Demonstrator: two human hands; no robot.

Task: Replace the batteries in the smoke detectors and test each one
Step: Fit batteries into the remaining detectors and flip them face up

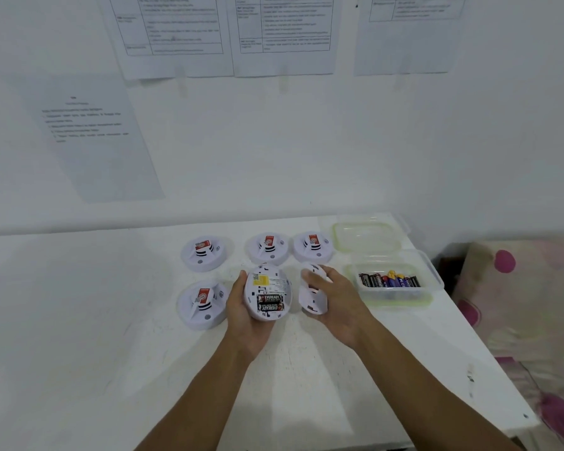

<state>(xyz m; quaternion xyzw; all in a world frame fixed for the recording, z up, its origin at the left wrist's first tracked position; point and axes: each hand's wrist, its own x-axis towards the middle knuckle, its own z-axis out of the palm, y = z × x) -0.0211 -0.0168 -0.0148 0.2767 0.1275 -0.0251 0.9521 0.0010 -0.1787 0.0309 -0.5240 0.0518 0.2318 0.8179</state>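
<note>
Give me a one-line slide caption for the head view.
Left hand holds an opened smoke detector showing its batteries; right hand holds the removed cover.

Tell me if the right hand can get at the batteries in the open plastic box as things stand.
Probably not yet: the right hand is full, holding the detached cover. The way to the batteries looks free, since the plastic box is open with its lid set behind.

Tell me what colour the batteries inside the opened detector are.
Black with white lettering and red accents, seen in the head view.
</note>
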